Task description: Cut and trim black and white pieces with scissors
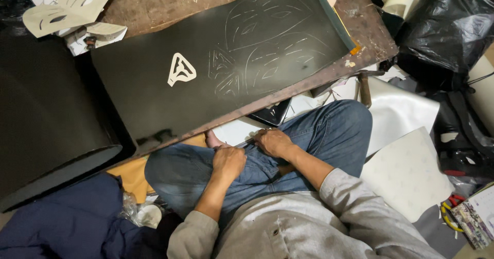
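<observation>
Big black sheet (pixel 170 79) lies flat over a worn brown wooden board (pixel 154 2), w/ leaf outlines scratched into its right half and a small pale cut-out shape (pixel 181 69) resting near the middle. At left the sheet feeds off a heavy dark roll (pixel 46 130). The person sits cross-legged in blue jeans (pixel 319 130) and a grey top, board edge just above the knees. Both hands are down in the lap, near each other: left hand (pixel 229 161) is curled into a loose fist on the thigh, right hand (pixel 274 141) is closed over something thin at the board's lower edge; can't tell what it is, prob. a slim tool or strip, mostly hidden. Risks, as I judge: if that's a blade, a slip this close to leg & bare foot could cut; the sheet could slide off the tilted board b/c nothing pins it; the loose cut-out could drift and get lost. Surroundings are cramped floor space: black plastic bag (pixel 447 27) top right, white sheets (pixel 406 171) at right, pale leaf templates (pixel 67 7) top left, dark blue cloth (pixel 67 223) bottom left, pliers w/ red & yellow grips (pixel 450 210) at far right.
</observation>
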